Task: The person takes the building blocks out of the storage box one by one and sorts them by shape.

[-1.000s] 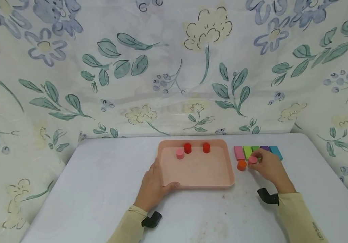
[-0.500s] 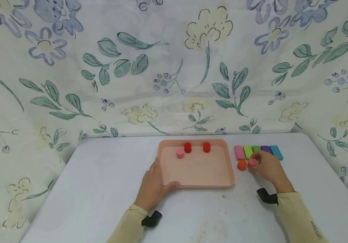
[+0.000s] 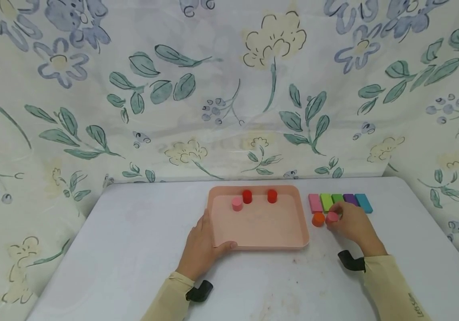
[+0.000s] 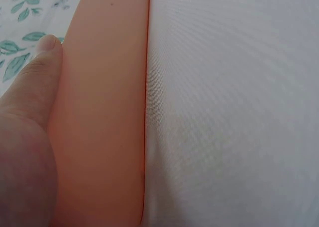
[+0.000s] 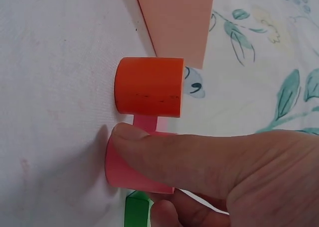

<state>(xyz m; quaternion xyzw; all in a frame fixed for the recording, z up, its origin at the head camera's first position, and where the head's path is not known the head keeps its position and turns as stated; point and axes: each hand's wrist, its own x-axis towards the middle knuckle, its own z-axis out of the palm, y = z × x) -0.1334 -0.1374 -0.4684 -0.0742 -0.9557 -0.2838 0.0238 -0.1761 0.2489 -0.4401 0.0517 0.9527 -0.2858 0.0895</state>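
Note:
My right hand (image 3: 356,225) pinches a pink cylinder (image 3: 331,217) between thumb and fingers. Right beside it, on the tray side, an orange cylinder (image 3: 318,219) stands on the table. In the right wrist view the thumb lies across the pink cylinder (image 5: 122,170), with the orange cylinder (image 5: 149,87) close by. My left hand (image 3: 198,246) rests at the front left corner of a peach tray (image 3: 269,247): fingers along the left side, thumb over the front rim. The left wrist view shows the thumb straight against the tray wall (image 4: 104,97).
Inside the tray stand two red cylinders, one at the left (image 3: 247,196) and one farther right (image 3: 272,196), and a pink cylinder (image 3: 237,203). Behind the right hand is a row of pink (image 3: 315,203), lime (image 3: 326,201), green (image 3: 337,198), purple (image 3: 350,199) and blue (image 3: 363,203) blocks. Floral cloth hangs behind.
The right hand has moved slightly toward the front and left with the pink cylinder, now lower and level beside the orange one. The left hand and tray have stayed put.

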